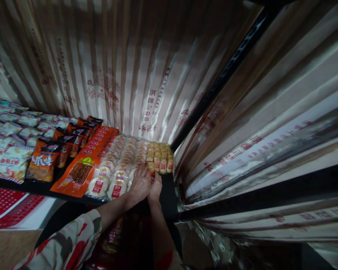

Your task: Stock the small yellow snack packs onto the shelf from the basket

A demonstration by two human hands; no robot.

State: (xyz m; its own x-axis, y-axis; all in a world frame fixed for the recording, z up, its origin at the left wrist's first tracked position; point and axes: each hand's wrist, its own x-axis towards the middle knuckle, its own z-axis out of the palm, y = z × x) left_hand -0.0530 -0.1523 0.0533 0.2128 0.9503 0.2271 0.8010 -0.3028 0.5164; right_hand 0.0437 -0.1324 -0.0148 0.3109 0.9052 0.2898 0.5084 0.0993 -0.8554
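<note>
Meeting, left hand [141,183] and right hand [155,188] hide their grip, can't tell; white packets [99,180], nine o'clock, and yellow packets [163,163], one o'clock, already stand in rows; remainder unclear.

You are stretching both arms forward, your bare left forearm [114,210] slanting inward and your right forearm [161,228] running nearly straight ahead. Your left hand [141,183] is facing palm down, fingers pointing forward, while your right hand [155,187] is curling its fingers close beside it.
</note>
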